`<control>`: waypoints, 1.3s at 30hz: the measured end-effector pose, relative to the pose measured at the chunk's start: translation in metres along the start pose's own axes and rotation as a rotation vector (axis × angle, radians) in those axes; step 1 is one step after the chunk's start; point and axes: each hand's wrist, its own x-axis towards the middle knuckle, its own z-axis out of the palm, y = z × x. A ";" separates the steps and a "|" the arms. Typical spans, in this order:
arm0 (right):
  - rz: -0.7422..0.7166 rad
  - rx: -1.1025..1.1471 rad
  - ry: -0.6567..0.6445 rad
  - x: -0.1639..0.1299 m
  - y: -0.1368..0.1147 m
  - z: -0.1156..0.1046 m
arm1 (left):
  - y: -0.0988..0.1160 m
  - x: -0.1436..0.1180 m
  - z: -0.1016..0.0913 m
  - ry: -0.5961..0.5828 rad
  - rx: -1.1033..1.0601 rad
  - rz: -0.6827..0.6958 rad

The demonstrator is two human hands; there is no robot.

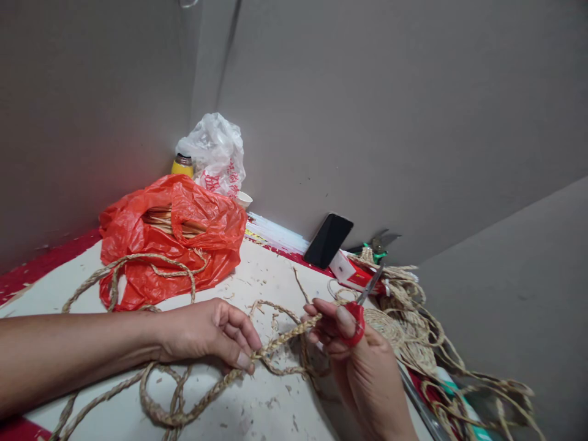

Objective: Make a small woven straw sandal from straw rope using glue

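A braided straw cord [287, 335] runs between my two hands above the white table surface. My left hand [225, 337] pinches the cord between thumb and fingers. Red-handled scissors [357, 318] hang on the fingers of my right hand [351, 349], their blades pointing up and away. The fingertips of that same hand also close on the cord's right part. From my left hand the cord drops into a loop and trails off to the lower left. More thin cord lies on the table beneath and between my hands.
An orange-red plastic bag [206, 269] holding straw strips stands at back left, before a yellow bottle [182, 165] and a clear bag [215, 147]. A phone [329, 240] leans against the wall. Coiled braid [413, 337] is heaped at right. Straw scraps dot the table [261, 260].
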 end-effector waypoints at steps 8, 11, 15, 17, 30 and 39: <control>0.024 -0.080 0.097 0.002 0.000 0.002 | 0.001 -0.001 0.001 0.011 -0.035 0.075; 0.023 -0.086 0.111 0.004 0.001 0.001 | 0.000 -0.002 0.005 0.095 0.045 0.141; 0.018 -0.054 0.108 0.005 0.003 0.001 | -0.001 -0.004 0.012 0.156 0.191 0.199; 0.030 -0.042 0.104 0.004 0.003 0.001 | -0.001 -0.005 0.015 0.217 0.303 0.248; 0.020 -0.030 0.086 0.006 0.004 -0.001 | -0.007 -0.004 0.012 0.240 0.405 0.252; 0.050 -0.053 0.076 0.011 0.012 -0.001 | -0.001 -0.001 0.002 0.002 -0.036 0.100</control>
